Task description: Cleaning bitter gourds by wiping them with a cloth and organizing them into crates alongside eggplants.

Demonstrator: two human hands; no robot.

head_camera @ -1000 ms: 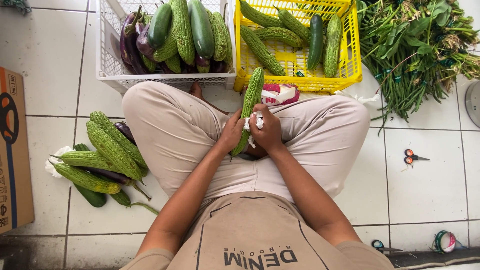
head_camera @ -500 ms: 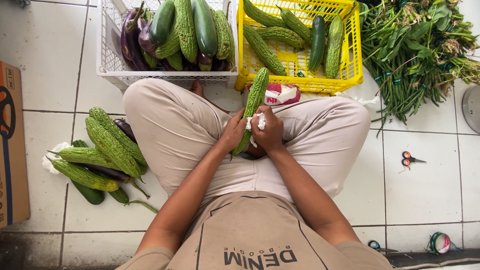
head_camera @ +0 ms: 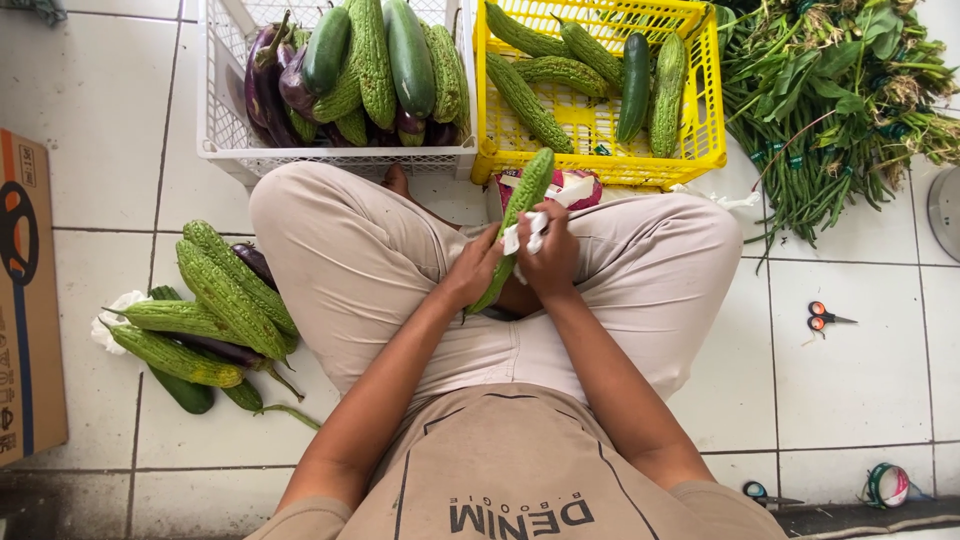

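Green gourd is resting over our lap, near the yellow crate, while our left hand is gripping it and our right hand is pinching white wrap around it.

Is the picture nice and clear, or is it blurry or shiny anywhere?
Head view: sharp all over, with soft even daylight and only faint shadows under the gourd pile. The white floor tiles give a mild sheen, no harsh glare. The hands and the gourd they hold show no blur. Straight tile lines bend slightly near the edges.
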